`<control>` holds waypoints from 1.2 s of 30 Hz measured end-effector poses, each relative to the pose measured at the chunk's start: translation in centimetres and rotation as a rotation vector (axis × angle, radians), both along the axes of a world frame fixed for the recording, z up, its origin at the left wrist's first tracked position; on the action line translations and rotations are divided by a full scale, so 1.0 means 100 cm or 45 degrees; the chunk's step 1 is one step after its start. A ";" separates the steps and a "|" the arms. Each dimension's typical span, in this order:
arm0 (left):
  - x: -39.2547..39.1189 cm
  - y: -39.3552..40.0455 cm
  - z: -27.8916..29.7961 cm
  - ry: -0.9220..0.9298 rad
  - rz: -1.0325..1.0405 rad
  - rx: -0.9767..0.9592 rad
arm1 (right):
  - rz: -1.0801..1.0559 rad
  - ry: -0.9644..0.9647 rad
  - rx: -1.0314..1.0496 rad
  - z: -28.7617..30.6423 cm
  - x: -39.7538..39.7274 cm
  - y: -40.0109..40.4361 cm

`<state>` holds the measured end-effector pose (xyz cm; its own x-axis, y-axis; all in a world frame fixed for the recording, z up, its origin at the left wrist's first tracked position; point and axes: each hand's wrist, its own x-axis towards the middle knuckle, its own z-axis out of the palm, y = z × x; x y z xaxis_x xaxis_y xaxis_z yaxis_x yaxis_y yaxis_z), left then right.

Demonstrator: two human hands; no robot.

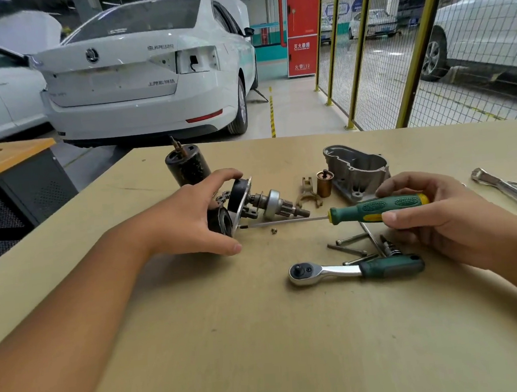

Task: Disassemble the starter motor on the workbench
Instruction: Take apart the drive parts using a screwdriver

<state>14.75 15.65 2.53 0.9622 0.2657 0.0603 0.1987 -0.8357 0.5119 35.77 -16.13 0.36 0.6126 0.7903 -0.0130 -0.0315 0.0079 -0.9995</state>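
My left hand (191, 219) grips the starter's gear-and-drive assembly (251, 202), lying on its side on the workbench (262, 334) with the pinion shaft pointing right. My right hand (438, 215) holds a green-handled screwdriver (372, 208); its tip touches a screw at the plate's lower edge. The black motor body (188, 167) stands behind my left hand. A small loose screw (274, 231) lies under the blade.
The aluminium nose housing (357, 169), a copper plunger (324, 183) and a shift fork (308, 192) lie at the back right. A ratchet (356, 270) and several long bolts (351, 247) lie near my right hand. Chrome tools (510, 188) sit far right.
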 end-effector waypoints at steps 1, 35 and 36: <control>-0.001 -0.001 0.001 0.015 0.003 0.015 | -0.008 0.008 0.002 -0.001 0.000 0.000; -0.015 0.012 0.022 0.196 0.210 0.265 | -0.362 -0.107 0.370 0.023 0.023 -0.020; -0.015 0.012 0.022 0.197 0.201 0.278 | -0.442 -0.128 0.351 0.023 0.024 -0.023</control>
